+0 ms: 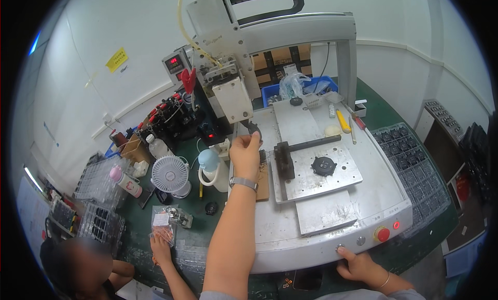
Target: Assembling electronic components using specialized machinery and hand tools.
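Note:
My left hand (244, 156), with a grey band at the wrist, is raised beside the white head (233, 99) of a bench machine. Its fingers are closed on a small dark round part (254, 129), partly hidden by the fingertips. At the machine's front panel, my right hand (361, 267) has one digit on a silver button (340, 248); its other fingers are partly hidden below the edge. A black round part (323, 166) lies on the metal fixture plate (295, 192), next to a black bar clamp (284, 163).
A red button (382, 234) sits right of my right hand. Trays of black parts (410, 170) lie at the right. A yellow cutter (343, 121) rests on the machine bed. Left are a fan (170, 175) and jug (213, 171); a co-worker's hand (161, 248) touches a small bag.

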Demonstrator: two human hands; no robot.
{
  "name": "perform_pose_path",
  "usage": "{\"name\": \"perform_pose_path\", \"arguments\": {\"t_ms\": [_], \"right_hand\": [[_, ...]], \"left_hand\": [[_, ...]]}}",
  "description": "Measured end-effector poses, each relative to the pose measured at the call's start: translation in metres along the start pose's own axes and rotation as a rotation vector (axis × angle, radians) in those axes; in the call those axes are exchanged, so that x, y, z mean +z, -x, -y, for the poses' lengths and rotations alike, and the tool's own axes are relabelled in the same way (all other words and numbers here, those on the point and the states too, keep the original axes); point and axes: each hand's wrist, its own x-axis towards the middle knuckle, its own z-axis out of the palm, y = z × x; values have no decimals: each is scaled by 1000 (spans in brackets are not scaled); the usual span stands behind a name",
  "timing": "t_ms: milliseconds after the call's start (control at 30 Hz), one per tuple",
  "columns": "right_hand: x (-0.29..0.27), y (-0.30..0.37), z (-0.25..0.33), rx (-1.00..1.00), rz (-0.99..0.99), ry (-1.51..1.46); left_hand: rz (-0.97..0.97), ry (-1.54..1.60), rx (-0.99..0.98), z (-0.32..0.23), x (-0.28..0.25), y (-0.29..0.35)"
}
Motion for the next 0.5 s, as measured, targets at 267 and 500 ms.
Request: {"name": "perform_pose_path", "arguments": {"t_ms": [267,500], "right_hand": [[1,1,0,3,0,-8],[0,1,-1,2,13,-15]], "left_hand": [[23,14,-56,-7,1,2],[24,12,-53,-5,1,2]]}}
